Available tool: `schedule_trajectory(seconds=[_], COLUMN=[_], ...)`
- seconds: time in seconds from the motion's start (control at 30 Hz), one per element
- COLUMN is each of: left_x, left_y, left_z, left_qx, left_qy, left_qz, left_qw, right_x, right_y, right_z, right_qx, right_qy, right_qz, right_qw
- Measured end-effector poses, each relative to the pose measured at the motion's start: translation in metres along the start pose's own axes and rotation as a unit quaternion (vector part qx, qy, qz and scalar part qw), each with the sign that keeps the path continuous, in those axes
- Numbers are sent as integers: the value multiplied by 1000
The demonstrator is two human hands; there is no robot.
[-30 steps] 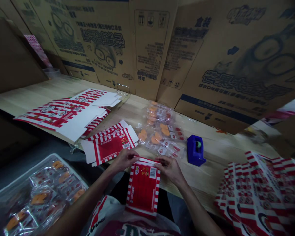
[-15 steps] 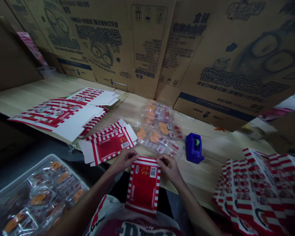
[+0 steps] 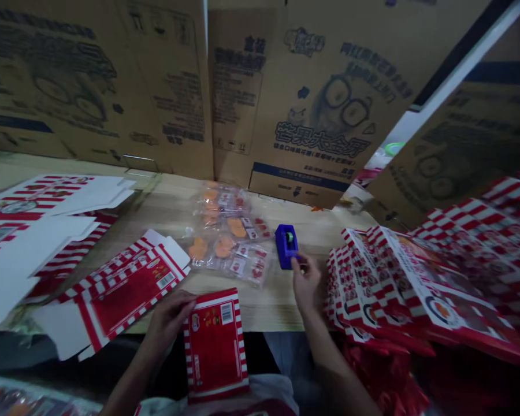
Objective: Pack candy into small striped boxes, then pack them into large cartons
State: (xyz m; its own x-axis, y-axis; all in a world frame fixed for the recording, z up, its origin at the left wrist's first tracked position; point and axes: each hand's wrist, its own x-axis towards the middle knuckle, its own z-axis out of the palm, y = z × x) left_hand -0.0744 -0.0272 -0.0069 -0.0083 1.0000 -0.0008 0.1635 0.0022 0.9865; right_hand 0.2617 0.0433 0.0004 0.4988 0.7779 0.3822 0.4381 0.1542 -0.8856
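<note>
**A:** There it went! The right hand [image 3: 305, 283] had come off the red carton [image 3: 214, 344] and moved across the worktop [image 3: 164, 211].

**B:** Where did it land?

**A:** Just beside the blue tape dispenser [image 3: 286, 247], with the fingertips right by its near corner. The grip was loose, the fingers slightly spread, and I saw nothing pinched in it.

**B:** So who had the carton?

**A:** The left hand [image 3: 170, 318], all alone! Its grip was closed at the carton's far left corner, with the fingers pressed over the edge. I couldn't make out the thumb.

**B:** And how did the carton lie?

**A:** Folded flat with its red face up, at the worktop's near edge, its lower part jutting out past that edge toward the person. Its long axis ran almost straight away from the person, with a slight tilt, and the barcode end pointed toward the back of the worktop.

**B:** What was around it?

**A:** Just left of it lay a flat opened carton [image 3: 130, 289], right under the left hand. Farther out sat clear packets of orange pieces [image 3: 225, 231]. Past the right hand rose a tall stack of cartons [image 3: 372, 289], and big cardboard boxes [image 3: 316, 98] lined the back.
</note>
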Motion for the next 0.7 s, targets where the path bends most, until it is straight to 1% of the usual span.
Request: schedule_trajectory(seconds=[0.03, 0.07, 0.13, 0.23, 0.3, 0.37, 0.47, 0.57, 0.7], left_x=[-1, -2, -4, -4, 0, 7, 20, 34, 50], left_y=[-3, -6, -11, -12, -10, -5, 6, 21, 41], left_z=[1, 3, 7, 10, 9, 5, -3, -13, -20], left_qx=[-31, -60, -100, -107, -97, -82, -46, -6, 60], left_qy=[-2, -6, -11, 9, 29, 34, 31, 21, -34], left_qz=[-13, -26, -48, -53, -50, -45, -8, 30, 73], left_qw=[999, 998, 994, 993, 994, 995, 998, 999, 995], right_x=[12, 23, 37, 45, 47, 47, 43, 28, 0], right_y=[11, 21, 38, 53, 58, 60, 62, 63, 68], right_z=[-6, -10, -12, -3, 5, 10, 12, 8, 3], right_qx=[-15, -21, -12, 12, 27, 47, 88, 135, 182], right_qy=[18, 16, -14, -27, -16, 3, 36, 57, 53], right_qz=[30, 57, 90, 102, 113, 125, 138, 146, 147], right_qw=[999, 998, 996, 994, 993, 991, 986, 978, 971])
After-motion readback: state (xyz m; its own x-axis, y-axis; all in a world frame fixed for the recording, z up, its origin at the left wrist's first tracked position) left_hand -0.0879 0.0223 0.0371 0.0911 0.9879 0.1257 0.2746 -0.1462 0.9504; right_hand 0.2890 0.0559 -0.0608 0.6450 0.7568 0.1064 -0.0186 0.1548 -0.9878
